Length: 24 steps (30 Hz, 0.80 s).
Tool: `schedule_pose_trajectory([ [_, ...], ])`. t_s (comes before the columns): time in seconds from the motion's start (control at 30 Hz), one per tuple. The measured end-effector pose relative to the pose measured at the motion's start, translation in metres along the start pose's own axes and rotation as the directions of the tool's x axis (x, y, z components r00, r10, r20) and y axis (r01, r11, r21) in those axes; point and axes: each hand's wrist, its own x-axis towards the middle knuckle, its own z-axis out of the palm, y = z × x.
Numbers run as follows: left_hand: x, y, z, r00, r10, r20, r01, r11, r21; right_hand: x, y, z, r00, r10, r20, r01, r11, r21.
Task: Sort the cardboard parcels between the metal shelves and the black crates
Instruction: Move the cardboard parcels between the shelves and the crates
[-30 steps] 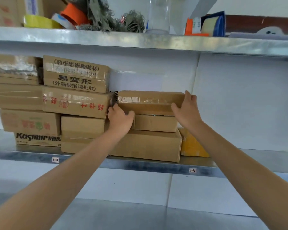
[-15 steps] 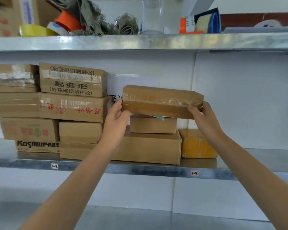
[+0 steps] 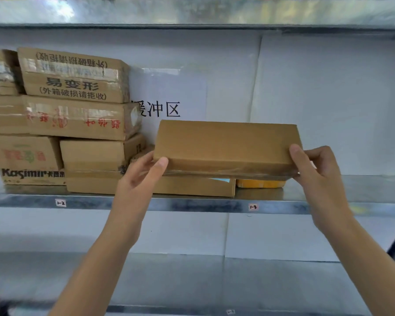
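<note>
A flat brown cardboard parcel [image 3: 224, 144] hangs in the air in front of the middle metal shelf [image 3: 192, 202]. My left hand [image 3: 141, 176] grips its left end, thumb on top. My right hand [image 3: 315, 167] grips its right end the same way. Below it a wide flat parcel [image 3: 192, 187] lies on the shelf, partly hidden. A stack of several printed cardboard parcels [image 3: 73, 115] fills the shelf's left side. No black crate is in view.
A small yellow parcel [image 3: 260, 184] lies on the shelf under the held parcel's right end. A white paper sign [image 3: 169, 106] with black characters hangs on the back wall. An upper shelf [image 3: 192, 12] runs overhead and a lower shelf [image 3: 192, 281] lies below.
Both hands lifted the flat parcel off the middle pile and drew it toward me and lower, off the shelf. The sign behind it has come into view.
</note>
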Motion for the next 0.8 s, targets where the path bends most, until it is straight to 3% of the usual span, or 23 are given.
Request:
schedule_pose_trajectory([
  [0.33,-0.011,-0.003,-0.012,0.989,0.127,-0.071,-0.127,0.992,0.0,-0.005,-0.003,-0.001,0.982,-0.135,0.135,0.149,0.984,-0.098],
  [0.5,-0.011,0.001,-0.027,0.971,0.213,-0.107,-0.211,0.977,0.033,-0.003,-0.015,0.003,0.958,-0.208,0.199,0.224,0.973,-0.062],
  [0.63,-0.016,-0.009,-0.035,0.966,0.21,-0.15,-0.2,0.977,0.075,-0.015,-0.008,0.011,0.969,-0.139,0.205,0.147,0.989,-0.026],
  [0.8,-0.026,-0.023,-0.045,0.979,0.113,-0.171,-0.114,0.994,0.007,-0.02,0.011,0.022,0.992,-0.015,0.127,0.01,0.999,0.04],
])
